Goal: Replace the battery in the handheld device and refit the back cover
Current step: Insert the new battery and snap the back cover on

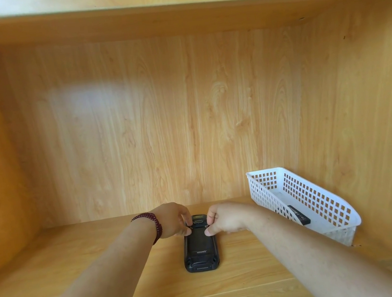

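The left hand [175, 219], a dark red bead bracelet [151, 225] on its wrist, and the right hand [222, 218] are both curled over the far end of the handheld device [199, 245]. Thumb and fingertips on each side pinch at a small round latch [190, 230] near the far corners of the back cover [199, 240]. Neither hand grips the body of the device; each seems closed on its own latch.

The device lies face down on the wooden shelf [82, 279], lengthways, its near end pointing at the viewer, just left of the white plastic basket [324, 197] at the right wall.

It looks like a rugged scanner: stiff, fairly dense, with a rubbery edge that should not slip on the wood. I would judge the latches small and stiff, best turned with the fingertips while the shelf bears the weight. The cover is probably thin, rigid plastic, best lifted from the far edge.

Whether the cover is being locked or released cannot be told, nor whether a battery is inside. The fingers hide most of the latches. A dark flat object [300, 215] lies in the basket, possibly a battery, partly screened by the lattice.
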A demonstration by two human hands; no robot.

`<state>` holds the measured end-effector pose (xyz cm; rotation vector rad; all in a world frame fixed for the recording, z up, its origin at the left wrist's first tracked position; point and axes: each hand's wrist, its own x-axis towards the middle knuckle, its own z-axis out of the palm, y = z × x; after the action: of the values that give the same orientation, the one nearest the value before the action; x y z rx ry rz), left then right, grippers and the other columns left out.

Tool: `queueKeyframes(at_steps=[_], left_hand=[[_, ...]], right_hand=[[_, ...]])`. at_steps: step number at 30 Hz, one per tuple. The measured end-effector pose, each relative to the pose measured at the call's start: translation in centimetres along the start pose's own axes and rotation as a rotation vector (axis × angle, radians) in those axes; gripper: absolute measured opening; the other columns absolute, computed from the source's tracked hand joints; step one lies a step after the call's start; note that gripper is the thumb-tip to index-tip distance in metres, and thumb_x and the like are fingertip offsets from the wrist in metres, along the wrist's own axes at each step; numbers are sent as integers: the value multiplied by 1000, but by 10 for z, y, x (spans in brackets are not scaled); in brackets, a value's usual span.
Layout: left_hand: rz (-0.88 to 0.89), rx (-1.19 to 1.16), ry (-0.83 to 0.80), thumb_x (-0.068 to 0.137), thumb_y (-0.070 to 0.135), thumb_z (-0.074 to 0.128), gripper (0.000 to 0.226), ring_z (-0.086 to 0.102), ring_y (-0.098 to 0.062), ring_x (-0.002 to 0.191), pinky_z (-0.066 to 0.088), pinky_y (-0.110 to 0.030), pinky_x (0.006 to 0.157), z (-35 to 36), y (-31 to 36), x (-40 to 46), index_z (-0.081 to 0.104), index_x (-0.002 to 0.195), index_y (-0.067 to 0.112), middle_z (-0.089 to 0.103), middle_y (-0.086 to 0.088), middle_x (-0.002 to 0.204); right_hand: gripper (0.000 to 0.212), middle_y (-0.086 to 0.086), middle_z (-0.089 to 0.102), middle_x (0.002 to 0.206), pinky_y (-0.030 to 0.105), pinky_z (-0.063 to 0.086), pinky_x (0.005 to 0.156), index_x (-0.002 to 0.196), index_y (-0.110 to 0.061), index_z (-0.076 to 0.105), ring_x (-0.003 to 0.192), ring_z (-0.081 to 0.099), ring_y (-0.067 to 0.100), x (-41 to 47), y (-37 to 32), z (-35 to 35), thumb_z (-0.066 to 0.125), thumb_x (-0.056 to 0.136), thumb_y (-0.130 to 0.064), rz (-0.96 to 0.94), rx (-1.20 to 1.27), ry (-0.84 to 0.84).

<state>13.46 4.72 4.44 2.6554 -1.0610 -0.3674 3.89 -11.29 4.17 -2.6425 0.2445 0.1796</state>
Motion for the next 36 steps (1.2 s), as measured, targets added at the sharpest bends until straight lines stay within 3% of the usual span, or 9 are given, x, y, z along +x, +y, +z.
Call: queueKeyframes(at_steps=[6,17,23,28,32,36], left_hand=[[13,64,-28,87,34,66,29,55,-15,101,44,-28,91,-5,5,1,64,112,20,59,6,105],[-3,67,-80,86,35,67,29,57,-18,105,40,-25,85,-10,6,1,64,110,18,63,0,114],[-8,52,-51,87,34,66,28,58,-16,98,41,-24,84,-6,5,-1,64,110,18,67,-4,114],[5,22,-48,86,37,66,25,59,-13,93,43,-25,84,-6,0,-4,64,106,23,70,-4,109],[-11,62,-50,88,33,65,26,55,-10,89,40,-23,80,-6,5,-2,64,110,20,69,-4,112],[-51,68,-58,89,34,64,30,56,-11,93,40,-24,85,-7,9,0,65,113,16,69,-7,114]], right_hand=[[36,-3,57,110,37,48,95,118,-19,59,97,54,16,1,0,1,67,89,-39,0,-18,0],[39,1,59,126,35,46,97,123,-18,59,113,55,20,-5,-2,2,66,91,-38,3,-36,31],[37,-2,59,119,32,47,90,118,-21,60,106,56,17,-3,0,3,66,89,-42,-6,-50,43],[47,-3,61,113,32,50,86,114,-22,59,90,56,14,-1,1,6,72,80,-53,-9,-17,40],[51,-1,61,119,31,48,89,119,-19,60,102,58,16,-1,-1,2,71,81,-52,-1,-54,27],[52,-1,61,121,31,47,89,121,-18,60,108,57,17,-1,-2,2,71,82,-51,6,-56,25]])
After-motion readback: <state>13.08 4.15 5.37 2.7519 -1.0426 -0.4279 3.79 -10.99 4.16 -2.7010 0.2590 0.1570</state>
